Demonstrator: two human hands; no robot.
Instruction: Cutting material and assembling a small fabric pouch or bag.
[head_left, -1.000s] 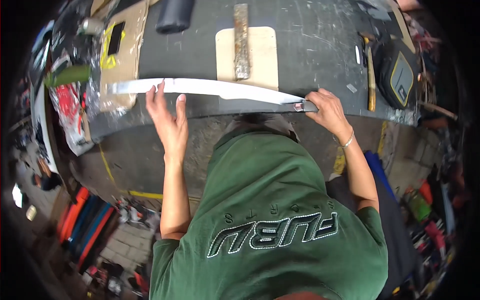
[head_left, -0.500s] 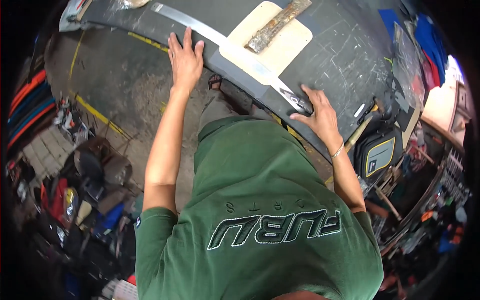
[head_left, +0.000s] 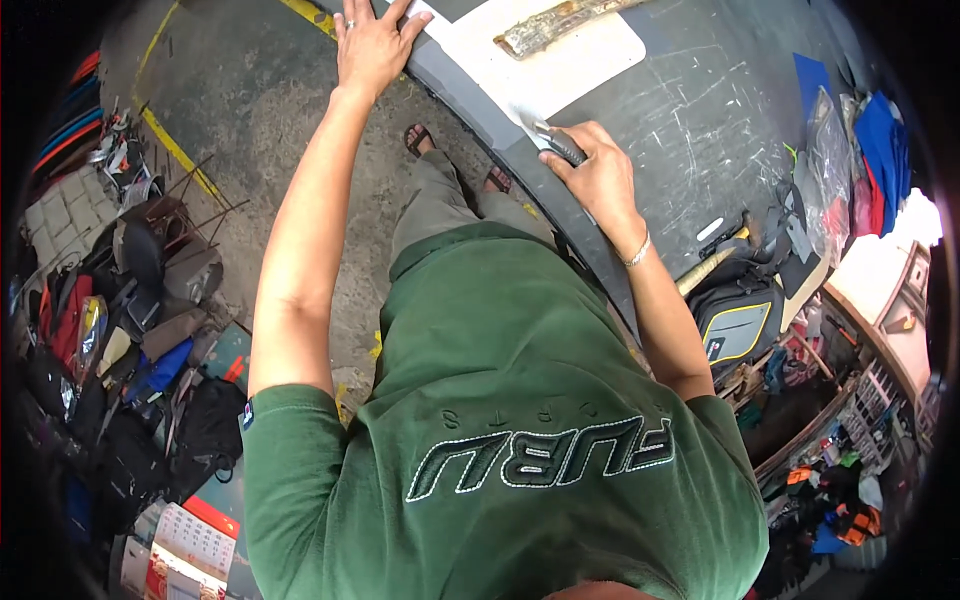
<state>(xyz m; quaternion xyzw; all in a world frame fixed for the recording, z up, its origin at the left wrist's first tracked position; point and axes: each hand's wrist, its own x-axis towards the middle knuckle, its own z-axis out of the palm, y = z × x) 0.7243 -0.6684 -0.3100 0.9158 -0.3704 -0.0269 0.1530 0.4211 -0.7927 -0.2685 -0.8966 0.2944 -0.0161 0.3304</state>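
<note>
My right hand (head_left: 600, 180) is wrapped round the dark grip of a utility knife (head_left: 567, 147), its metal front end at the near corner of a pale board (head_left: 590, 75). My left hand (head_left: 375, 50) lies with spread fingers at the table's near edge, thumb by the board's left end; its fingertips run to the top of the view. Glare blends the long metal ruler into the board, so I cannot make out its outline. Across the board lies a rough, brownish, weathered bar (head_left: 560, 28), and grey sheet material (head_left: 465, 80) sticks out beneath it.
The dark, scratched tabletop (head_left: 680, 120) stretches to the right. A hammer (head_left: 720, 262) with a wooden handle and a black bag (head_left: 740, 320) sit at its right side. Blue cloth (head_left: 880, 160) and clear plastic are beyond. Piled bags (head_left: 140, 430) fill the lower left.
The board and bar appear higher in view. My right hand has closed round the knife, which lay under its spread fingers by the ruler's end. My left hand appears higher too.
</note>
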